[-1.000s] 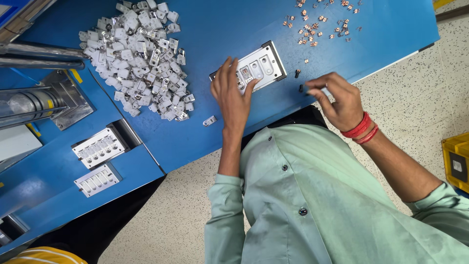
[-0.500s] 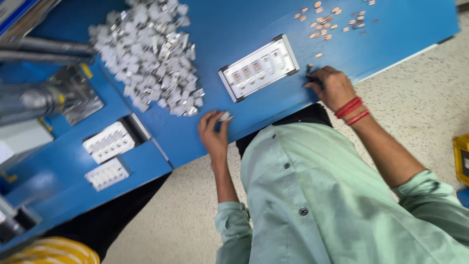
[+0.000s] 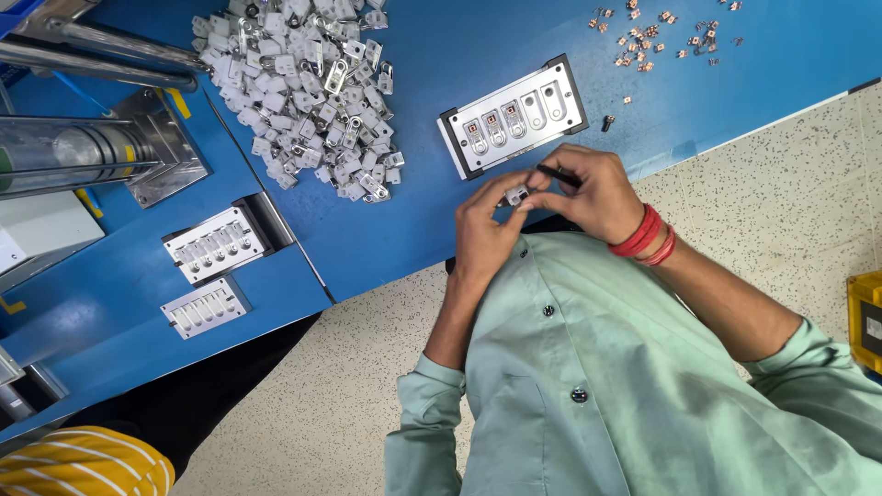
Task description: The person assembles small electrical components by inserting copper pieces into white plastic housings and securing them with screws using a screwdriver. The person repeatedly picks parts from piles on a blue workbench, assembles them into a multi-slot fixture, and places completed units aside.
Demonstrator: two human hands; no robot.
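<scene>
Pinched a small white plastic part with a metal tab [image 3: 516,195] in the fingertips of the left hand [image 3: 485,230], close to the chest and just over the near edge of the blue-painted table top [image 3: 386,239]. Closed the right hand [image 3: 597,195] around a thin dark rod-like tool [image 3: 557,174], with its thumb and forefinger also touching the part. Wore red bangles [image 3: 645,237] on that wrist.

Judged the part very light, rigid and smooth enough to slip, and easy to drop for being so small. Best taken by the plastic body, at its two flat sides, with fingertips only, leaving the metal tab free.

Just beyond the hands, found a grey metal fixture plate with a black rim [image 3: 513,115], its row of slots partly filled, and a small dark screw [image 3: 607,122] to its right. Far left of that, saw a heap of white plastic and metal parts [image 3: 303,92]; far right, scattered copper-coloured bits [image 3: 661,41].

Saw no packages on the table. Noted a yellow box [image 3: 865,321] at the right edge, on the speckled floor, with a pale rectangular label on its side, too small to make out. Spotted short yellow strips [image 3: 179,103] on the steel machine [image 3: 73,156] at far left.
</scene>
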